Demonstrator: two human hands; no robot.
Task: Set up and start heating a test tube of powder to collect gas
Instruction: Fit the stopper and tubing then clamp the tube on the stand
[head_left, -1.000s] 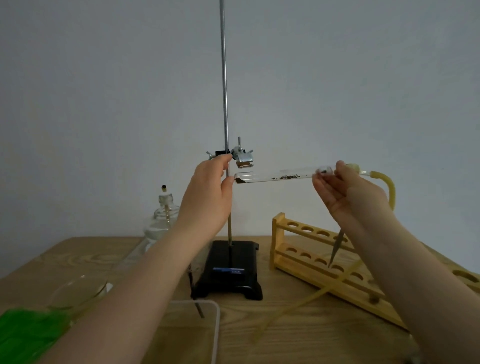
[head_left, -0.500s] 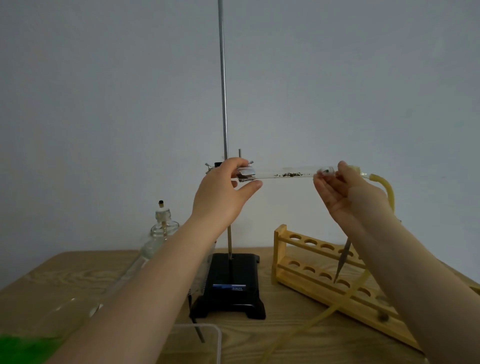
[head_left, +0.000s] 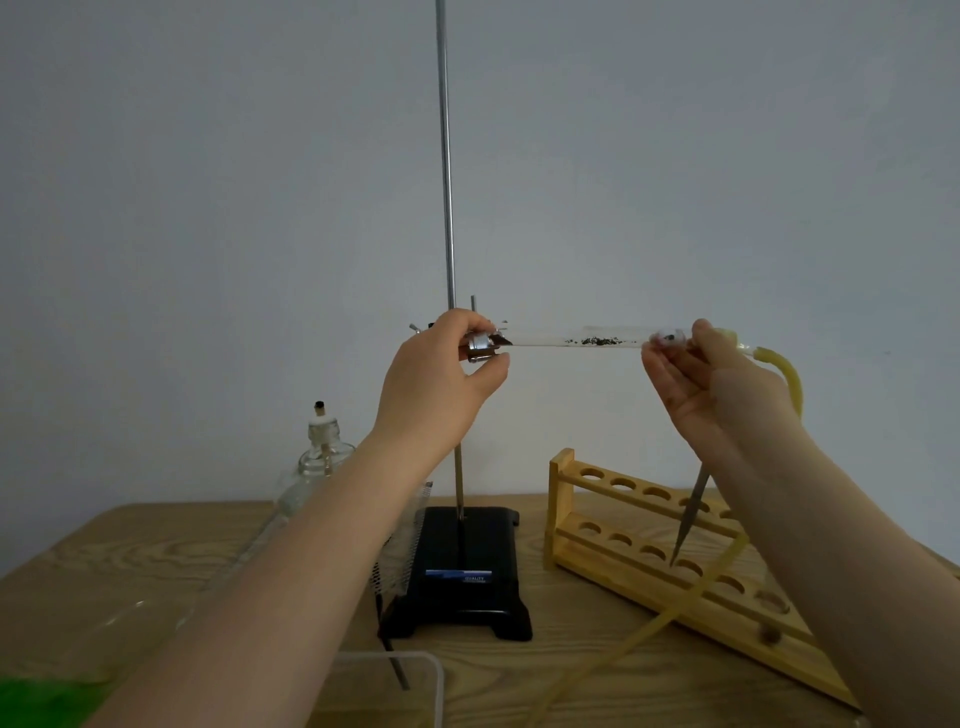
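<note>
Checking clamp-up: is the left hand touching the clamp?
Touching. The head view shows the left hand with fingers curled over the clamp at the test tube's closed end.

The black stand base (head_left: 470, 561) carries a small blue label. One word reads "QUALITY"; its smaller print is too blurred to read.

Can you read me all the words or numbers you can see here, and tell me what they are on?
"QUALITY": white letters on the blue label at the front of the black stand base. A line of smaller print under it is too blurred to read.
No other words, numbers or signs can be read: none show on the test tube, the wooden rack or the glass burner.
</note>
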